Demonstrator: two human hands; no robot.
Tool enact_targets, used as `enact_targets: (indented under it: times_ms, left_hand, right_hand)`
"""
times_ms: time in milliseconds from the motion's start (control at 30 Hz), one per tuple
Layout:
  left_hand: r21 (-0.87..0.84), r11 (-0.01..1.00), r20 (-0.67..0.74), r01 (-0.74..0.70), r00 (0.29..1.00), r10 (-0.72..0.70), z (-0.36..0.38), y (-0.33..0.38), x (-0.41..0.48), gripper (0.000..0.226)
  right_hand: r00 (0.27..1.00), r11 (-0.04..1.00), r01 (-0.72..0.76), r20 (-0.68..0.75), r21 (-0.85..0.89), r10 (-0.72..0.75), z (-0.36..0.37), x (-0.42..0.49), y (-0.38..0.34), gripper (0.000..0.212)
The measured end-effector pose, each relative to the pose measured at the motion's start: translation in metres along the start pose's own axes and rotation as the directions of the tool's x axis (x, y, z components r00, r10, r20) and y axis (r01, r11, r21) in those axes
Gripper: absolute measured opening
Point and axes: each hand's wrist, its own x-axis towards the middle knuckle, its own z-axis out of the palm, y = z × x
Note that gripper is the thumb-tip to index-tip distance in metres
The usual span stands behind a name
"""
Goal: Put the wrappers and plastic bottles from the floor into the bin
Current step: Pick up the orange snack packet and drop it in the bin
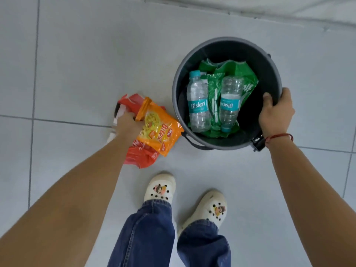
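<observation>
On pale grey floor tiles (pixel 77 64): left hand (pixel 128 125) grip clutching wrappers (pixel 154 132), right hand (pixel 275 116) grip clasping bin (pixel 227 43) rim.

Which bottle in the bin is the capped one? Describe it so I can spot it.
Look inside the grey bin, on the green wrappers. Two clear Bisleri bottles lie there; the capped bottle is the left one, its light-blue cap pointing away from the person.

We see two bottles (pixel 198 102) lying side by side on wrappers (pixel 240 74) in the bin (pixel 194 60); left of the bin, a snack packet (pixel 159 130) lies atop another wrapper (pixel 141 158).
</observation>
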Motion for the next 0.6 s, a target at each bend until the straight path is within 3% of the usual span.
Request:
enact_targets:
  times_ms: [67, 133, 233, 333, 400, 433, 500, 600]
  left_hand:
    - [-0.215, 0.977, -0.067, -0.003, 0.998, -0.012, -0.014, 0.008, -0.012, 0.005]
    - [-0.408, 0.911, -0.166, -0.053, 0.986, -0.017, -0.045, 0.019, -0.024, 0.005]
    - [-0.745, 0.641, -0.217, -0.184, 0.976, 0.027, -0.109, 0.044, -0.051, 0.014]
    - [-0.906, 0.334, -0.209, -0.260, 0.961, 0.181, -0.166, 0.072, -0.081, 0.030]
    - [-0.934, 0.261, -0.161, -0.243, 0.941, 0.298, -0.181, 0.087, -0.095, 0.031]
    - [-0.925, 0.303, -0.118, -0.228, 0.932, 0.341, -0.180, 0.097, -0.100, 0.026]
    - [-0.814, 0.526, -0.017, -0.248, 0.914, 0.405, -0.164, 0.120, -0.108, 0.018]
    - [-0.421, 0.764, 0.093, -0.489, 0.815, 0.572, -0.115, 0.151, -0.111, 0.014]
  right_hand:
    - [1.000, 1.000, -0.006, 0.000, -0.005, 0.006, -0.001, -0.001, 0.001, 0.021]
    - [1.000, 0.999, -0.030, 0.005, -0.011, 0.030, -0.002, -0.002, -0.002, 0.022]
    - [0.997, 0.998, -0.068, 0.020, -0.016, 0.068, -0.004, -0.005, -0.006, 0.022]
    - [0.994, 0.995, -0.096, 0.056, -0.016, 0.097, -0.008, -0.006, -0.011, 0.022]
    - [0.992, 0.994, -0.106, 0.075, -0.004, 0.106, -0.008, -0.007, -0.013, 0.022]
    - [0.990, 0.994, -0.109, 0.084, 0.000, 0.109, -0.010, -0.007, -0.014, 0.022]
    - [0.988, 0.993, -0.114, 0.103, 0.016, 0.112, -0.012, -0.006, -0.014, 0.021]
    - [0.988, 0.993, -0.116, 0.108, 0.031, 0.112, -0.012, -0.005, -0.013, 0.019]
